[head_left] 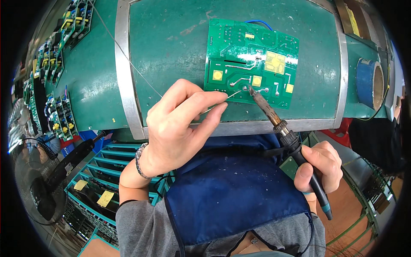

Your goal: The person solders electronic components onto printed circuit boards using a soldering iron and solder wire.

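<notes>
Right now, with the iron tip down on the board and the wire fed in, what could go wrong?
The left hand pinches the solder wire close to the soldering iron tip, so the fingertips could get burned. The tip sits among close silver pads on the green circuit board; excess solder might bridge them. The right hand grips the iron far back, so the tip may wander.

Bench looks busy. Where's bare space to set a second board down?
Bare green mat left of the circuit board, up to the metal frame strip. Narrow strip right of it. Crowded: board's lower edge, where left hand, solder wire and soldering iron meet.
</notes>
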Tool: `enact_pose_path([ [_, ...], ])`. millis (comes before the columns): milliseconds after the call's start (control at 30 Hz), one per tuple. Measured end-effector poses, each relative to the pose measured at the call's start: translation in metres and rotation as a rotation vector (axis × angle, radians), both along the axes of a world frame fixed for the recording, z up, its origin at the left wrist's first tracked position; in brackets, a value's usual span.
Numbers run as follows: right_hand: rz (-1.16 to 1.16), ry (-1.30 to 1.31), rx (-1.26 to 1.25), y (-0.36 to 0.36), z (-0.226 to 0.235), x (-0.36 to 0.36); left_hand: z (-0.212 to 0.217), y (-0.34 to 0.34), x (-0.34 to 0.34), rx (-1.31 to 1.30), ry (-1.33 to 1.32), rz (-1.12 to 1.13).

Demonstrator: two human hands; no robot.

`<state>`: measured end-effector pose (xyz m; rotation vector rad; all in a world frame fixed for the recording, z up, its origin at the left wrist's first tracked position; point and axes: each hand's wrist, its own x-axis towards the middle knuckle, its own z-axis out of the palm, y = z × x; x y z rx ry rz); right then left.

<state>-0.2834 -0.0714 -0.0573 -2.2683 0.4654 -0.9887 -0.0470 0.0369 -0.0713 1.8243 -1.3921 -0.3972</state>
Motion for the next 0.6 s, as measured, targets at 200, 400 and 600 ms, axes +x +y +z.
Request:
enact_pose_path([
  [200, 0.017, 0.020, 0.031, 0.000, -0.003, 0.002, -0.011, -0.005, -0.004, -0.048, -0.023, -0.035],
  [400, 0.016, 0.008, 0.023, -0.001, -0.005, 0.002, -0.012, -0.008, -0.004, -0.070, -0.106, -0.070],
  [600, 0.025, -0.024, -0.002, 0.000, -0.004, 0.007, -0.001, -0.007, -0.003, -0.034, -0.049, 0.000],
])
